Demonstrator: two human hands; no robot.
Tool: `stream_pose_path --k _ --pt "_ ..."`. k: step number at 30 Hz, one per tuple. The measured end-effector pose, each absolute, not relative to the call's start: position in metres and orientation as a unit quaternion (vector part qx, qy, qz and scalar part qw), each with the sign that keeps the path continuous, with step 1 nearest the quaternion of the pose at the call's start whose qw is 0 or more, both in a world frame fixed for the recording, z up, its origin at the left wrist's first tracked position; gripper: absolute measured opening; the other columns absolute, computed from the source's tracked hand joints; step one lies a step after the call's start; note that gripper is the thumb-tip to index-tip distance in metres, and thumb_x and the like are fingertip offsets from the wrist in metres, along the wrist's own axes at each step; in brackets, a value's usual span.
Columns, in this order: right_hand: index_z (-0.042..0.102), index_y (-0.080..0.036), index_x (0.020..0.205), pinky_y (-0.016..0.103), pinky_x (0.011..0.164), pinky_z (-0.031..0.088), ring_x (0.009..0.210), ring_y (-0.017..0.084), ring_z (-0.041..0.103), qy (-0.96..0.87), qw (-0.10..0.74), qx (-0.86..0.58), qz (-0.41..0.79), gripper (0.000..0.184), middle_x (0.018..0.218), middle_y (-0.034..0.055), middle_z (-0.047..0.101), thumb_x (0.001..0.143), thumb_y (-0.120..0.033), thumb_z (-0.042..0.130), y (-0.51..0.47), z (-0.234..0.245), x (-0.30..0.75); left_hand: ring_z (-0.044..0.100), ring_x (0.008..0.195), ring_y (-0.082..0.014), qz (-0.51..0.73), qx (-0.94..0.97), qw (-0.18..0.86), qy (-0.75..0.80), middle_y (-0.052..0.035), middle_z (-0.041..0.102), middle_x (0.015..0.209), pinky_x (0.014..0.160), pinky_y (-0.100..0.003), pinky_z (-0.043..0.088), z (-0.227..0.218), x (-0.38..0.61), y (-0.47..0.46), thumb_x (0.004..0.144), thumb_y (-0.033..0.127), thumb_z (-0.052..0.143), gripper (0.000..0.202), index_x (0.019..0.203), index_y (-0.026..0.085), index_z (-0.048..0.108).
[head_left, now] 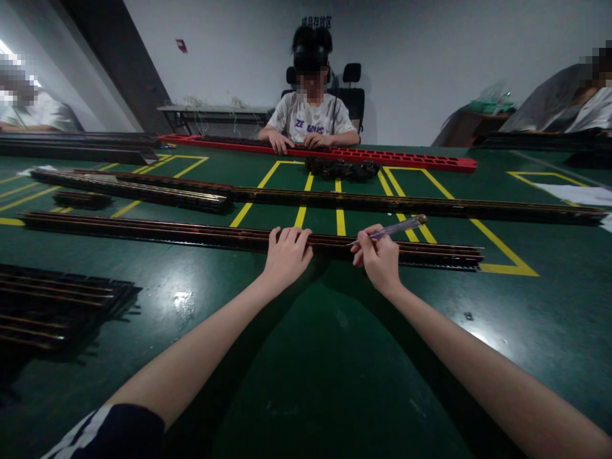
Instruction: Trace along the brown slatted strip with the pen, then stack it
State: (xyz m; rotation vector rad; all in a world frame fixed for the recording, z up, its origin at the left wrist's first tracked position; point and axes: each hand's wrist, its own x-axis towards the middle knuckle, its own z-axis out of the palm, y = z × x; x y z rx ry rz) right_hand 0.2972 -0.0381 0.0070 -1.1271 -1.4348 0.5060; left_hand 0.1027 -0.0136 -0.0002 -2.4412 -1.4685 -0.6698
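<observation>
At lower left, a stack of black strips with copper-coloured lines (62, 299) lies on the smooth green tabletop (329, 363). Beyond it, a long, narrow black rail assembly with copper-coloured lines (191, 234) extends rightward beneath both hands. The left hand (288, 255) rests on the rail assembly, fingers over its top; grip cannot be determined. The right hand (381, 260) grips a slim, translucent-handled tool (401, 225), thin tip directed left.
</observation>
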Motion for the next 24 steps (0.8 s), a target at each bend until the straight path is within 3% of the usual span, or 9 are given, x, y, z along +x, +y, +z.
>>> stream_pose_path --k 12,24 --pt "0.048 -0.018 0.075 0.018 0.033 0.04 0.037 0.008 0.054 -0.639 0.559 -0.478 0.227 0.032 0.061 0.001 0.062 0.088 -0.047 0.049 -0.0401 0.0108 0.2938 0.05 0.113 -0.0268 -0.217 -0.803 0.123 -0.542 -0.0128 0.061 0.114 0.107 -0.05 0.026 0.0017 0.1048 -0.0164 0.089 0.02 0.037 0.035 0.116 0.012 0.058" --pt "0.049 -0.018 0.076 0.018 0.033 0.041 0.037 0.008 0.054 -0.65 0.545 -0.481 0.223 0.033 0.06 0.0014 0.062 0.087 -0.049 0.049 -0.0401 0.0121 0.2938 0.049 0.117 -0.0282 -0.219 -0.81 0.112 -0.533 -0.0121 0.059 0.122 0.106 -0.054 0.027 0.0045 0.1037 -0.0174 0.085 0.011 0.035 0.042 0.119 0.017 0.058"
